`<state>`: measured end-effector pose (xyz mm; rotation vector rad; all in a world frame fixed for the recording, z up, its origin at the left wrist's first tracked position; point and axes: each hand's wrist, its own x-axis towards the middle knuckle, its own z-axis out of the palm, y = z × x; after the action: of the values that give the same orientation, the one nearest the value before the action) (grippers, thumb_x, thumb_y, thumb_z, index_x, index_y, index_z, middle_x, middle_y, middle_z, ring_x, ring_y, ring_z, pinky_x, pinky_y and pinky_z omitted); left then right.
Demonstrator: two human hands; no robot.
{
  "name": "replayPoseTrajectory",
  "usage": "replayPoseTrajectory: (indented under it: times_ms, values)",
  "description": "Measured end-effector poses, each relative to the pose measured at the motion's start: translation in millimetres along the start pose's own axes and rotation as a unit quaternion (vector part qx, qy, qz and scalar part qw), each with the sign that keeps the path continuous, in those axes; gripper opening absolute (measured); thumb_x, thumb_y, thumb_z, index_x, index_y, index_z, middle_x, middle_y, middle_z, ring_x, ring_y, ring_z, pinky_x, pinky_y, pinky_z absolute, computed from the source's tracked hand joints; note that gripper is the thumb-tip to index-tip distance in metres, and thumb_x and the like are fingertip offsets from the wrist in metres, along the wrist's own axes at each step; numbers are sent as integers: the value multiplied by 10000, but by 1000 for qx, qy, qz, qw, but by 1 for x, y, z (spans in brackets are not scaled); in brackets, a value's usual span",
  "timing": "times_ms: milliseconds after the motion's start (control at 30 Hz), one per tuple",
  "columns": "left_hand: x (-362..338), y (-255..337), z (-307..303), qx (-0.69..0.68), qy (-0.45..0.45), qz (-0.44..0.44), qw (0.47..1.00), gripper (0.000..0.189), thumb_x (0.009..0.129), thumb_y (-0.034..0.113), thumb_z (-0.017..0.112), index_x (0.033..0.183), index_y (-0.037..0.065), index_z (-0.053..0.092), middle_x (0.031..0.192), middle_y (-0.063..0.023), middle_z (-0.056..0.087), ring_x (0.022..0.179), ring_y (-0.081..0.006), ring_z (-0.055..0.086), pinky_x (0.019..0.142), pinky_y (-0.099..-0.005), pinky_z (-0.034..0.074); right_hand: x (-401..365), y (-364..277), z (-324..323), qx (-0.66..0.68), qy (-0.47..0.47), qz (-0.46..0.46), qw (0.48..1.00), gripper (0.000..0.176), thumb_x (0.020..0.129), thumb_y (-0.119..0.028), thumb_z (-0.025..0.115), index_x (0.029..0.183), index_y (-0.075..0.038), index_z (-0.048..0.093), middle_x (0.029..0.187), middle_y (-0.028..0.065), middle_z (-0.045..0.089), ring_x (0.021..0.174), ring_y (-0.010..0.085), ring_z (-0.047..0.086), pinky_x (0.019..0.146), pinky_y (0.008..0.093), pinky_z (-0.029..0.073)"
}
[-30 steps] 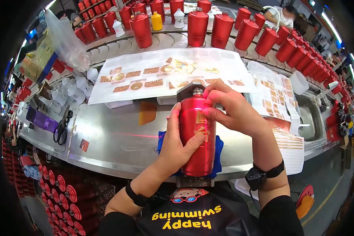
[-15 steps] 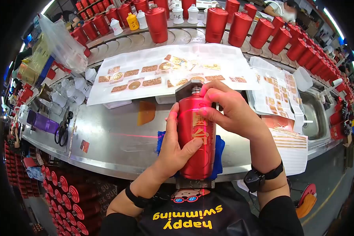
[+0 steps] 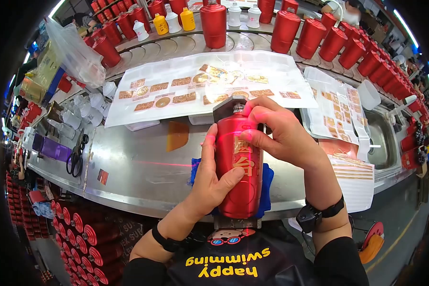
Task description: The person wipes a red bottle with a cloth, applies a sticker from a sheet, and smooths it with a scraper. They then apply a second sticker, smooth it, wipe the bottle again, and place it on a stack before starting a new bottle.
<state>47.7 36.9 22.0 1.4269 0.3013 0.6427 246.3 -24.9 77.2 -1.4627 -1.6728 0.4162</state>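
A red bottle with gold characters lies in a metal holder at the table's front edge, its clear neck pointing away from me. My left hand is wrapped along its left side, the thumb lying on the lower gold character. My right hand is at the upper right of the bottle, thumb and fingers brought together near the shoulder; whatever they pinch is too small to make out. Under the bottle is a blue cloth. Thin red light lines cross the bottle and fingers.
Behind the bottle lies a white sheet of gold decals, with more decal sheets at right. Black scissors and a purple box are at left. A conveyor carries red, white and yellow bottles. A sink is far right.
The bottles on the conveyor have shifted to the right, and a second yellow one now shows. My hands and the held bottle have hardly moved.
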Motion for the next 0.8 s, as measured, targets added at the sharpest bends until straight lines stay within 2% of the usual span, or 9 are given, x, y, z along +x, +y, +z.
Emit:
replayPoseTrajectory:
  times_ms: [100,367,467,567,667,800]
  values:
    - [1,0,0,-6,7,1,1000,891,962,275,644,1542,-32,43,1465,-180,308,1364,-246,371,1124,-382,338,0,6,3,-10,16,-32,999,207,870,-161,749,892,-16,604,1023,90,600,864,227,581,738,322,482]
    - [0,0,1,16,9,10,1000,830,989,265,602,1546,-19,56,1482,-173,300,1367,-236,368,1128,-370,328,0,4,3,-27,21,-42,999,203,868,-151,746,878,-17,595,1021,99,599,863,239,583,732,320,482]
    - [0,1,0,-43,11,-4,999,836,984,256,612,1547,-15,57,1491,-171,292,1371,-236,360,1132,-372,323,0,5,3,-30,21,-44,998,202,871,-151,743,877,-16,593,1019,99,597,865,240,583,727,322,481]
    - [1,-2,0,-39,12,-5,999,861,970,256,636,1547,-14,57,1485,-171,297,1374,-235,355,1134,-373,318,0,5,4,-27,20,-45,998,200,872,-150,742,877,-16,593,1017,98,596,868,241,584,722,323,480]
    - [1,-5,0,32,10,-1,999,882,956,259,655,1545,-20,61,1478,-172,302,1375,-236,352,1141,-374,304,0,4,3,-23,16,-43,999,200,874,-151,740,878,-15,592,1020,98,596,875,246,586,728,327,483]
    - [0,-7,-2,20,10,1,1000,889,949,249,662,1543,-27,60,1474,-173,304,1375,-238,351,1147,-375,291,-1,4,3,-29,18,-42,999,206,875,-156,738,879,-12,590,1026,102,598,883,258,591,751,334,491]
